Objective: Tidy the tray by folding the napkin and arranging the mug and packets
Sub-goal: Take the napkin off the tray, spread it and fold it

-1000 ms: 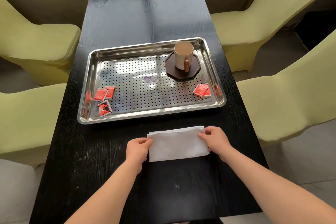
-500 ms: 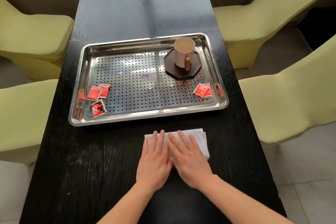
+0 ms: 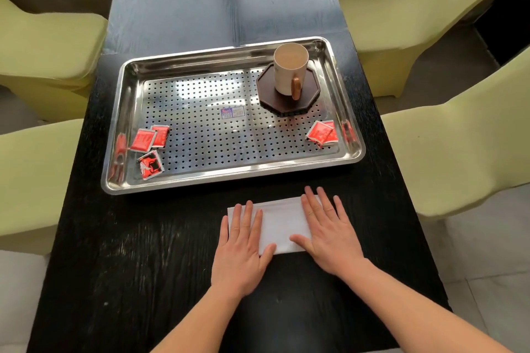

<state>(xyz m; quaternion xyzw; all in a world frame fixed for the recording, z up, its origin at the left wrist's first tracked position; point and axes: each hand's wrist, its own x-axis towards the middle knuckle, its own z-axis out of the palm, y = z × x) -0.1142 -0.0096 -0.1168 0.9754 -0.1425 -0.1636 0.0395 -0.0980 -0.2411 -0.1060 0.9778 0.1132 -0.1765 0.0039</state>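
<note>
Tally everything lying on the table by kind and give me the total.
Tray: 1
Mug: 1
Coaster: 1
Napkin: 1
Red packets: 5 (3 at the tray's left end, 2 overlapping at its right end)
Total: 9

Long black wooden table [image 3: 200, 0], yellow-green chairs [image 3: 43, 46] both sides, pale tiled floor [image 3: 487, 281]
</note>
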